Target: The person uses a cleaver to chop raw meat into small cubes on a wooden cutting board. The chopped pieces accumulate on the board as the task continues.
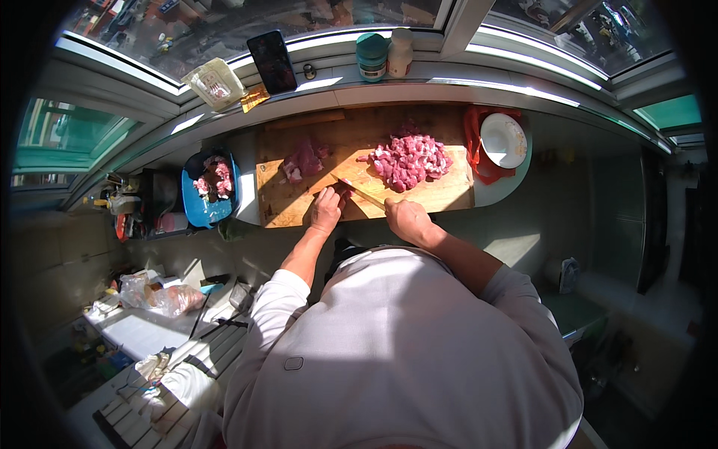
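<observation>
My right hand (408,220) is closed round the handle of a kitchen knife (364,194), whose blade points up and left over a wooden cutting board (449,193). Beside the blade's tip, my left hand (327,209) rests its fingertips on a small piece of raw meat (345,184), partly hidden by fingers and shadow. A heap of cut raw meat (412,160) lies on the board's right half. Towards the left, a larger chunk of raw meat (303,160) lies partly in shade.
Left of the board is a blue plastic basin (206,210) with meat scraps. A white bowl (503,140) sits on a red plastic bag (477,163) at the right. Along the windowsill stand a smartphone (272,62), a teal-lidded jar (371,57) and a white bottle (400,53).
</observation>
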Demonstrator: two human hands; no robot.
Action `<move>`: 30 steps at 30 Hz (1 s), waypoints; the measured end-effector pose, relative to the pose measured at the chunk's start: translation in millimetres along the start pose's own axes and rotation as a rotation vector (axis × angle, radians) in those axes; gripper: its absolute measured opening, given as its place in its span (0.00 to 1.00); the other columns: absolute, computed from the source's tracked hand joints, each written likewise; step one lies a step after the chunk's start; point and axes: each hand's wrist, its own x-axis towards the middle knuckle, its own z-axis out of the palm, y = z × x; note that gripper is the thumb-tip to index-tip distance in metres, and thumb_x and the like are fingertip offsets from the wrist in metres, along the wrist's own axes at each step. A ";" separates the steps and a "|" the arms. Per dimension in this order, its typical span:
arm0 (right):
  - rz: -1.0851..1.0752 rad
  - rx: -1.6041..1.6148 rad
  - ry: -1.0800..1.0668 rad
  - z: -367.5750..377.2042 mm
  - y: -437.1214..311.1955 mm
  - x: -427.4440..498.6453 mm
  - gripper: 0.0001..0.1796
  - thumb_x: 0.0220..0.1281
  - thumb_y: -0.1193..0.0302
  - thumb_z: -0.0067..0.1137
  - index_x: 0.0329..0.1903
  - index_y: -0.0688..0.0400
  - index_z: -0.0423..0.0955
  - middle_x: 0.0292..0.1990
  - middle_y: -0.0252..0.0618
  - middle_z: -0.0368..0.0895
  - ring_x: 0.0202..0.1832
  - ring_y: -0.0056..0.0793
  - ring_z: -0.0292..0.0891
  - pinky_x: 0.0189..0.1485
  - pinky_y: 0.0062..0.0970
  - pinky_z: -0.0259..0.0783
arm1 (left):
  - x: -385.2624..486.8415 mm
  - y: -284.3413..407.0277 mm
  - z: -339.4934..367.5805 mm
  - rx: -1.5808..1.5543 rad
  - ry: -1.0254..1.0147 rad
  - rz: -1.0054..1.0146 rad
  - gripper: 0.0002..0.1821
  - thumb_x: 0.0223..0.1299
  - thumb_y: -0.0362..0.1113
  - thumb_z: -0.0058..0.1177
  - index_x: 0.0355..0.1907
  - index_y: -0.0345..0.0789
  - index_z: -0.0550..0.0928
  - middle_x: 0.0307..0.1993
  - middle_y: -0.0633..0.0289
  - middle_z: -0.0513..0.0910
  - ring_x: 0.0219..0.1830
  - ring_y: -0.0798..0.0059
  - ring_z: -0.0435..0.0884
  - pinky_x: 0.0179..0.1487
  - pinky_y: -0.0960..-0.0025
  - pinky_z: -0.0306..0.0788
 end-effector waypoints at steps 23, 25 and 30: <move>0.027 0.050 -0.151 37.3 44.6 11.3 0.14 0.72 0.62 0.49 0.45 0.61 0.74 0.31 0.57 0.85 0.34 0.57 0.85 0.40 0.51 0.79 | 0.8 6.3 1.1 -0.024 -0.113 -0.004 0.08 0.53 0.29 0.59 0.36 0.35 0.79 0.42 0.54 0.77 0.46 0.55 0.79 0.50 0.58 0.77; 0.058 0.092 -0.176 23.7 56.0 -4.1 0.15 0.72 0.61 0.50 0.46 0.61 0.74 0.31 0.57 0.85 0.35 0.58 0.84 0.41 0.52 0.78 | 1.5 10.0 -0.3 0.024 -0.067 0.013 0.10 0.53 0.29 0.60 0.39 0.36 0.79 0.44 0.54 0.78 0.48 0.55 0.80 0.50 0.58 0.78; 0.018 0.100 -0.125 8.4 68.0 -20.8 0.14 0.71 0.60 0.52 0.46 0.58 0.73 0.29 0.56 0.84 0.34 0.59 0.83 0.40 0.54 0.78 | 3.5 21.5 -8.5 -0.001 -0.134 0.010 0.12 0.54 0.30 0.61 0.42 0.34 0.78 0.45 0.52 0.80 0.50 0.52 0.80 0.54 0.56 0.78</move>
